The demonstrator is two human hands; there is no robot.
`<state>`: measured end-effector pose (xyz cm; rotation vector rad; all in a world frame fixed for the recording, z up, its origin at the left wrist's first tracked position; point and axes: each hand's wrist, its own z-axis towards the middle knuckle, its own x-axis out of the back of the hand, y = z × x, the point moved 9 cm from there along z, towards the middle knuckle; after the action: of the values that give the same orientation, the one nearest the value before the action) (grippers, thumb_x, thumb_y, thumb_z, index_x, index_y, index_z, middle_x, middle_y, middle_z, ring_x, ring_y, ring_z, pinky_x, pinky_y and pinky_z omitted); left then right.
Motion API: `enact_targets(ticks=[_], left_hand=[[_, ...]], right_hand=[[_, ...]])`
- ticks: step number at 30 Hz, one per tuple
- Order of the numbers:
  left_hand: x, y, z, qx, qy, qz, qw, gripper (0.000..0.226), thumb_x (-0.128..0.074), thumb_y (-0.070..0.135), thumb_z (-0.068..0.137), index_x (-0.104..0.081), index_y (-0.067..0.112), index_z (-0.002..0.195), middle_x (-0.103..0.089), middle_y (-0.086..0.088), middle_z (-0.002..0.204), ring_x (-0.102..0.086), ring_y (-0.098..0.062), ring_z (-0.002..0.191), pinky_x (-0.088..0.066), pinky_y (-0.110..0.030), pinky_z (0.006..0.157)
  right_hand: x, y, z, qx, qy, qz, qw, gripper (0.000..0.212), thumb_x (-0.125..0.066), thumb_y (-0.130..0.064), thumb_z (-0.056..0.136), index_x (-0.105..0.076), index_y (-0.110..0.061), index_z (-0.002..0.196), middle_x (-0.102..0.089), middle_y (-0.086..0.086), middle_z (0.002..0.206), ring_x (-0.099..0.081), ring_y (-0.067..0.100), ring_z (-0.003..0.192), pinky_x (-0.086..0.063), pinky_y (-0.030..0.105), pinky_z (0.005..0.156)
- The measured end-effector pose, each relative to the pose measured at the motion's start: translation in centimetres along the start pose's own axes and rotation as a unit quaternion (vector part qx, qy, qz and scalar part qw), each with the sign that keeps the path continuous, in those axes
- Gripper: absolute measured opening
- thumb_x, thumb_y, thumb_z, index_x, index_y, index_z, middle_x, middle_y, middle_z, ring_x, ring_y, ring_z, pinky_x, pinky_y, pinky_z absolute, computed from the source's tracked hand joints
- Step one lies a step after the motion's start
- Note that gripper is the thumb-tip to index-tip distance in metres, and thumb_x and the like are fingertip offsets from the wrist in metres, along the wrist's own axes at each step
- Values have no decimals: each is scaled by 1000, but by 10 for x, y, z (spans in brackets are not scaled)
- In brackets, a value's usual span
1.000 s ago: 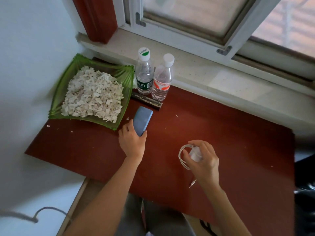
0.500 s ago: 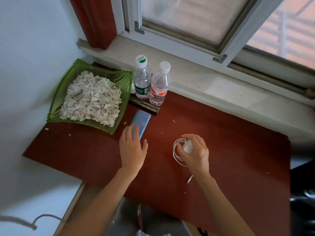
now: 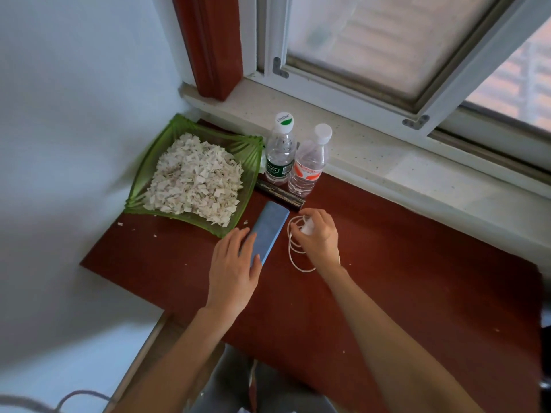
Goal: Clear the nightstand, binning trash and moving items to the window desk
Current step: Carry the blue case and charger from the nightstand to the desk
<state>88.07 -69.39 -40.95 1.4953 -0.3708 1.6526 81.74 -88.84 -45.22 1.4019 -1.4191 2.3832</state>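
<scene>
A flat blue phone-like device [image 3: 270, 225] lies on the red-brown window desk [image 3: 402, 278], just right of the green tray. My left hand [image 3: 234, 266] rests on its near end with the fingers laid flat and apart, not wrapped around it. My right hand [image 3: 319, 236] is closed on a small white charger [image 3: 307, 227], right beside the blue device. The charger's white cable [image 3: 293, 251] hangs in loops that touch the desk under the hand.
A green plastic tray [image 3: 249, 150] heaped with white paper scraps fills the desk's far left corner against the wall. Two capped water bottles [image 3: 280, 153] [image 3: 310, 165] stand by the pale window sill [image 3: 402, 165]. A dark bar [image 3: 280, 195] lies in front of them.
My left hand laid the blue device flat on the desk and loosened its grip. My right hand carried the charger and cable left and farther away, to just beside the device.
</scene>
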Motion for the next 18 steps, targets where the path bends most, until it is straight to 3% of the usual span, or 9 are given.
enact_targets(ticks=[12, 18], left_hand=[[7, -6, 3, -15, 2, -10, 1000, 37, -49, 22, 89, -57, 6, 121, -59, -12, 122, -52, -28, 118, -44, -39, 97], [5, -7, 2, -21, -7, -16, 1000, 37, -47, 23, 88, -58, 6, 120, -59, -11, 120, -54, -27, 115, -46, -40, 95]], right_hand=[[-17, 19, -10, 6, -4, -57, 998, 46, -85, -21, 66, -66, -4, 104, -66, 10, 99, -57, 25, 95, -53, 39, 81], [-19, 15, -14, 12, -75, -87, 993, 66, -68, -48, 75, -57, -7, 126, -58, 14, 129, -46, 31, 129, -36, 46, 109]])
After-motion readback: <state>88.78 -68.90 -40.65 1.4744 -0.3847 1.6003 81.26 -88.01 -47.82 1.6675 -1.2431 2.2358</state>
